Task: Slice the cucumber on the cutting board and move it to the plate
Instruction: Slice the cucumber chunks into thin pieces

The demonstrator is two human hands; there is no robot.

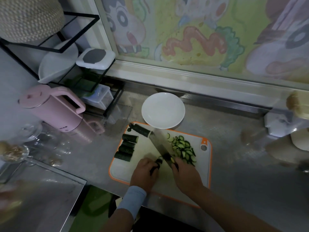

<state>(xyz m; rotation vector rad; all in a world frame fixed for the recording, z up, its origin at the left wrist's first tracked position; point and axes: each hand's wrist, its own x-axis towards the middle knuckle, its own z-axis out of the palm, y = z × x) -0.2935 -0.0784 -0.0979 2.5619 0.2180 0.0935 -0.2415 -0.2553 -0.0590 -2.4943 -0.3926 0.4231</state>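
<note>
Left hand (pixel 145 174) pinches a cucumber piece (pixel 159 162) on the cutting board (pixel 121 171); right hand (pixel 185 177) grips a knife (pixel 157 144) beside cucumber slices (pixel 183 148).

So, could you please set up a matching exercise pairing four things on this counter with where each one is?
Things: 1 plate; 2 knife; 3 cucumber slices; 4 cucumber chunks.
Places: A left side of the cutting board; B in the right hand; C beyond the board, empty; D piled on the board's right side.
Pairs: 1-C, 2-B, 3-D, 4-A.
</note>
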